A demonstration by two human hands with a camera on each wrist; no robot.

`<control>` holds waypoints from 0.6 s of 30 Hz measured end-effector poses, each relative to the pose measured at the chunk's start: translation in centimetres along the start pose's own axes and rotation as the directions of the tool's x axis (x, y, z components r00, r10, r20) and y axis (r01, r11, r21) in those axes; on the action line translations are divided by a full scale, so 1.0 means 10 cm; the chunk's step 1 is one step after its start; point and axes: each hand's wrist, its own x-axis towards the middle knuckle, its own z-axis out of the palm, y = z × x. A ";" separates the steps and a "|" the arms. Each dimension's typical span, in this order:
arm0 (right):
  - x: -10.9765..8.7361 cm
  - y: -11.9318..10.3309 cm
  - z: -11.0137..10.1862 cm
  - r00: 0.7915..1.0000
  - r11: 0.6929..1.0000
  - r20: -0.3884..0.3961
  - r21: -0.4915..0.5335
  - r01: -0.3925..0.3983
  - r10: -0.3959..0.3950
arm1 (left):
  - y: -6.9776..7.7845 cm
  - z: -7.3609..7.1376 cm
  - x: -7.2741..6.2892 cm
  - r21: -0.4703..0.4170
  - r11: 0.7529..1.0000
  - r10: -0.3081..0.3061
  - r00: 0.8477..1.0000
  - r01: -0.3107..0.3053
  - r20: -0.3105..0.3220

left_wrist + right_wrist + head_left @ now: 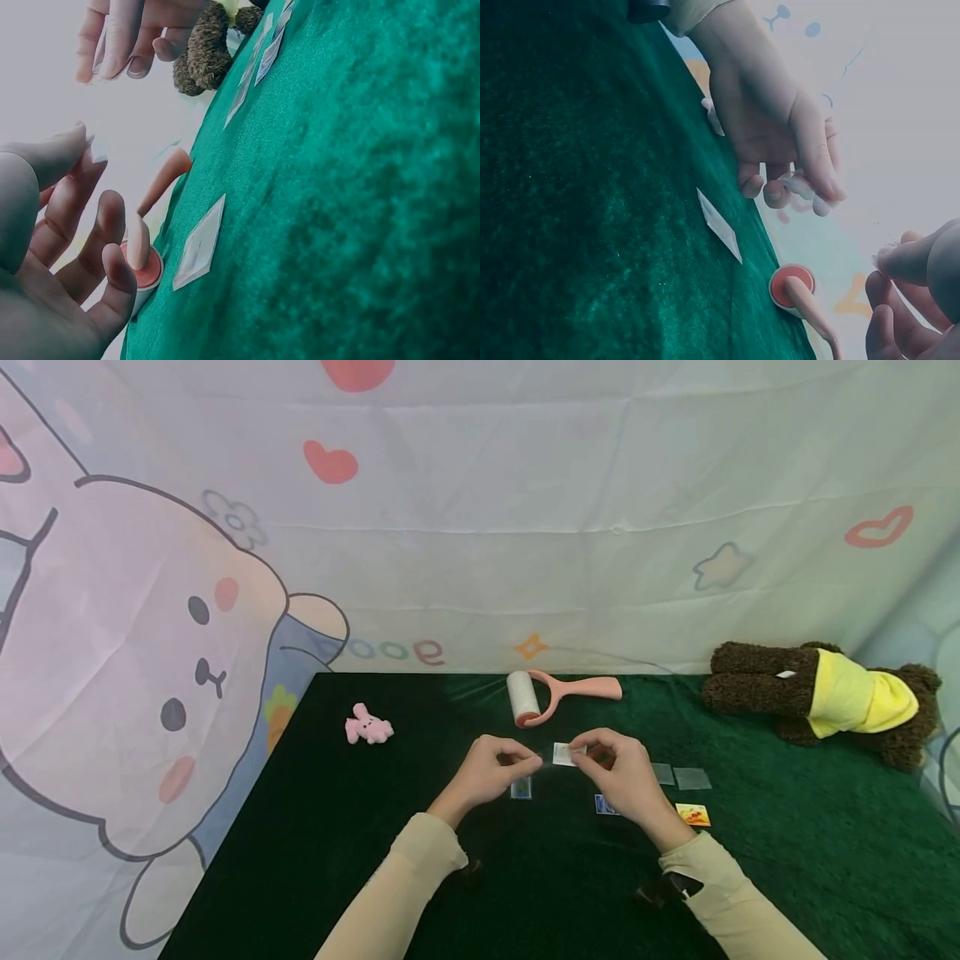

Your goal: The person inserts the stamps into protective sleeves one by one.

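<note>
My left hand (486,770) pinches a piece of clear plastic film, perhaps a card sleeve (799,185), between thumb and forefinger. Facing it, my right hand (621,774) pinches a small whitish card (562,754) at its right end. Both hands are raised over the green cloth, with a narrow gap between their fingertips. Below the left fingers a sleeved card (521,788) lies flat. A blue card (604,805) lies partly behind the right hand, and an orange-yellow card (692,814) sits to the right of that wrist. Glare washes out the held things in both wrist views.
Clear sleeves (692,778) lie right of the right hand. Behind the hands rests a pink-handled lint roller (523,697). A small pink plush toy (368,726) is at the left, a brown teddy bear in yellow (855,693) at the right. A printed curtain hangs behind the table.
</note>
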 end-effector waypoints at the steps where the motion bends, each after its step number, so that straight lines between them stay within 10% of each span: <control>1: 0.00 0.00 0.00 1.000 1.000 0.005 -0.001 -0.001 0.001 | 0.00 0.00 0.00 -0.001 1.000 -0.002 1.000 0.002 0.002; 18: -0.01 -0.03 -0.05 0.999 1.000 0.041 -0.012 0.001 -0.001 | 0.03 0.02 0.00 -0.011 1.000 0.012 1.000 -0.012 0.024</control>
